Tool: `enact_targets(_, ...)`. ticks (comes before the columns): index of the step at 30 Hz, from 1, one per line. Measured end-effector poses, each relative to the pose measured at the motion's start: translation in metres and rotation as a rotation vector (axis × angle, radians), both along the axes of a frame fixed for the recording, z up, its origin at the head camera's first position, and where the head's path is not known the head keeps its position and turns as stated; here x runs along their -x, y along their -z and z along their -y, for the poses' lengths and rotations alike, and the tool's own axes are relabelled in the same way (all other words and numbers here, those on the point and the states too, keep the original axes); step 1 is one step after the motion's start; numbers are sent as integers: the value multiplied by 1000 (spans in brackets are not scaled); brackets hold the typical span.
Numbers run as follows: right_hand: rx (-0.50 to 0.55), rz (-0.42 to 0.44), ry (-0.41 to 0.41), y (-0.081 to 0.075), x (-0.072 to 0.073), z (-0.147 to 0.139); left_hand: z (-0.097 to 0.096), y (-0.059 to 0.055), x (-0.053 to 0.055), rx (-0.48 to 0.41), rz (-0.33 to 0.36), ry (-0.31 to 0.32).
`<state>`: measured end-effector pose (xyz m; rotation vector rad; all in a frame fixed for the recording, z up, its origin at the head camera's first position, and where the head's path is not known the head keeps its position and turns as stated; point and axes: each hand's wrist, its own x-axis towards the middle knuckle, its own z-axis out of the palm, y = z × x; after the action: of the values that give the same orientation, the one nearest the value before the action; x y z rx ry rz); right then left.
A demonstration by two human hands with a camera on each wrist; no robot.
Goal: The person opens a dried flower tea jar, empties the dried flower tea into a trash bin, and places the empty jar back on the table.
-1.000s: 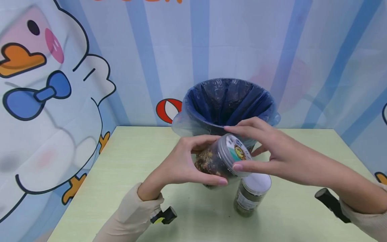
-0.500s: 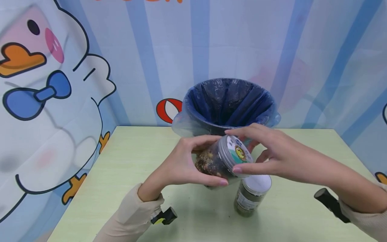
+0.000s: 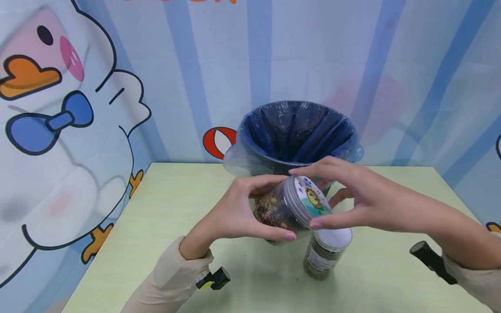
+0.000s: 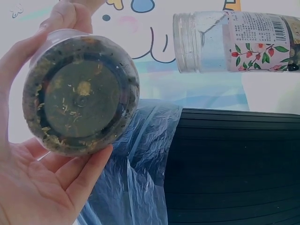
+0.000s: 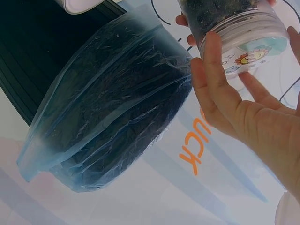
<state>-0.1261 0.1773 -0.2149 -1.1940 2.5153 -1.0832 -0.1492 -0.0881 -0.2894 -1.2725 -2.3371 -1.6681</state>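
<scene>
1. Your left hand (image 3: 231,215) grasps the clear cylindrical plastic jar (image 3: 275,211) around its body; dark, flecked contents visible inside.
2. Your right hand (image 3: 352,195) grips that jar's round, ribbed lid (image 3: 311,198), topped with a white-and-green flower label.
3. Held jar: tilted, raised above the pale green desk (image 3: 188,195).
4. Second clear cylindrical jar, floral-labelled (image 3: 325,258): upright on the desk, nearer you.
5. Black bin (image 4: 234,164), lined with a translucent blue plastic bag (image 3: 297,130): behind both jars.
</scene>
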Motion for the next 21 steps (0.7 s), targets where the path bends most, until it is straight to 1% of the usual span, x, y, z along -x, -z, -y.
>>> enact_targets(7,13,-6,-88,0,3,-2,0,1,-1,0,10,7)
enact_targets(12,1,8,-100,0,4,-3,0,2,0,0,12,7)
enact_targets(15,-13,20,-74,-1,3,-3,-1,3,0,-6,6,6)
enact_targets(17,-29,0,-40,0,1,-1,-2,3,0,-11,0,5)
enact_targets(21,-96,-61,79,1,-5,6,-3,4,0,-17,-11,4)
